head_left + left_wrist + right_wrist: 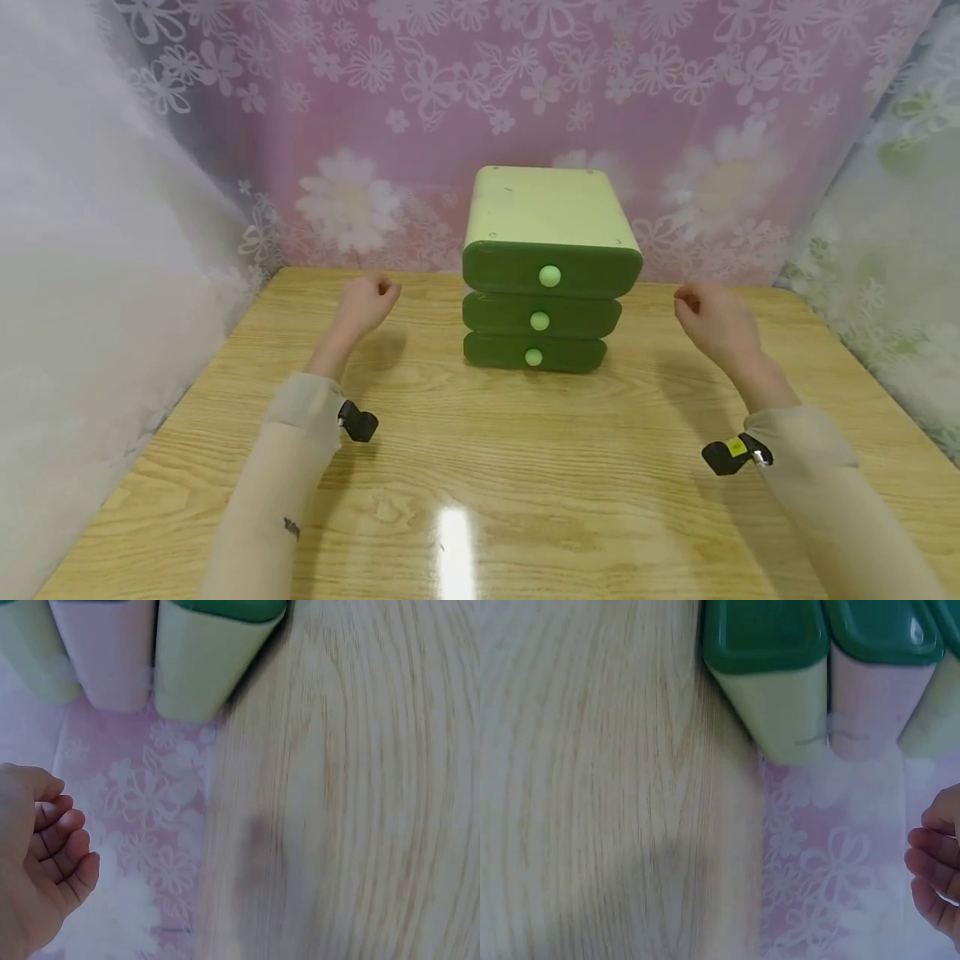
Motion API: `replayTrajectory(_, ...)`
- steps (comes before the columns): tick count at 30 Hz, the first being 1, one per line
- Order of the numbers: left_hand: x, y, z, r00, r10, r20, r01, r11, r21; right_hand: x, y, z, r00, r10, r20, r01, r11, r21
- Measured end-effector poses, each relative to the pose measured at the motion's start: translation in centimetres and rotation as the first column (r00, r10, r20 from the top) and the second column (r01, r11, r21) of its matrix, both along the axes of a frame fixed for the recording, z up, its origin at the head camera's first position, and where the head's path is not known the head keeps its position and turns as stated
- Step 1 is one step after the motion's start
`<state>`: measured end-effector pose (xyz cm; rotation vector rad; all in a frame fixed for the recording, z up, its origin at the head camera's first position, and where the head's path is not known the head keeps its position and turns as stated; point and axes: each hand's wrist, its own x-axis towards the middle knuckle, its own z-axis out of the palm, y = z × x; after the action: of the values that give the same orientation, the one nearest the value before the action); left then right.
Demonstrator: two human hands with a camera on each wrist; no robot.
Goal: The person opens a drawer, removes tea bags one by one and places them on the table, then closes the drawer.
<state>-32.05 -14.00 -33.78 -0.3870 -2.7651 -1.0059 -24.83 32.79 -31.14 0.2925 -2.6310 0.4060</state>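
Observation:
A small cabinet with three green drawers [552,270] and a pale yellow-green top [551,204] stands toward the back of the wooden table. Each drawer front carries a round light-green knob [539,321], and all three drawers look closed. To its left, above the tabletop, is my left hand [367,304], its fingers loosely curled around nothing. My right hand [716,325] hovers on the cabinet's other side, likewise loosely curled and without any object. Neither hand touches the cabinet. Both wrist views show the cabinet's side edges and the curled fingers [67,851] apart from it.
The light wooden table [420,467] carries the cabinet. A pink floral curtain [450,100] hangs right behind it. White cloth [90,250] closes off the left side, and a pale leaf-patterned curtain [892,275] the right. Small black wrist cameras [358,422] sit on both sleeves.

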Motion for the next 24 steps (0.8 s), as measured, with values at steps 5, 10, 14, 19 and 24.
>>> replayTrajectory(5,0.7,1.9,0.5,0.995,-0.096,-0.015,0.097,0.99,0.1,1.3,-2.3,0.6,0.98,0.096,-0.176,-0.083,0.993,0.08)
replayTrajectory(10,1.3,3.4,0.9,0.97,-0.243,0.028,0.236,0.96,0.148,2.4,-4.7,0.9,0.898,0.243,-0.368,-0.217,0.97,0.111)
replayTrajectory(14,1.6,4.4,0.9,0.945,-0.316,0.083,0.303,0.943,0.141,2.7,-7.2,1.6,0.828,0.328,-0.454,-0.296,0.944,0.143)
replayTrajectory(19,2.0,6.0,0.6,0.941,-0.321,0.102,0.31,0.944,0.114,2.7,-9.6,2.3,0.785,0.39,-0.481,-0.352,0.92,0.172)
replayTrajectory(24,2.5,7.5,0.7,0.95,-0.288,0.122,0.269,0.951,0.153,2.7,-11.0,2.8,0.793,0.409,-0.452,-0.363,0.913,0.188)
